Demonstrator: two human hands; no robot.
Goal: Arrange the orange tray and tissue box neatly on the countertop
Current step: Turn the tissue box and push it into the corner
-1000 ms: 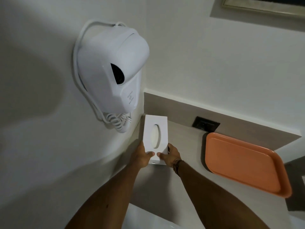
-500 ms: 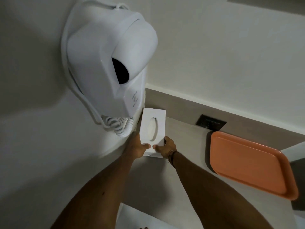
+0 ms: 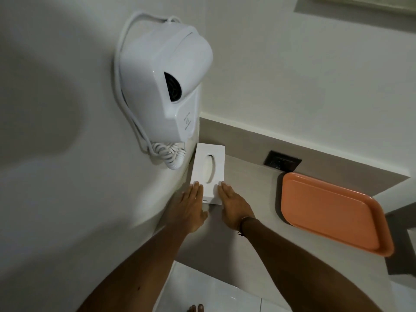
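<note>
The white tissue box [image 3: 208, 170] with an oval slot lies on the beige countertop [image 3: 252, 194], pushed into the corner against the left wall. My left hand [image 3: 191, 207] lies flat with straight fingers, its tips resting on the box's near left corner. My right hand [image 3: 233, 204] is also flat, fingertips on the near right corner. Neither hand grips the box. The orange tray [image 3: 331, 211] lies empty on the countertop to the right, apart from the box and reaching the counter's right end.
A white wall-mounted hair dryer [image 3: 164, 86] with a coiled cord [image 3: 168, 155] hangs just above the box. A black socket [image 3: 282, 162] sits in the backsplash behind the tray. White floor tiles [image 3: 213, 291] show below the counter's front edge.
Both hands have let go of the box's near end and flattened out, fingertips now resting on top of it. The box sits deeper in the corner.
</note>
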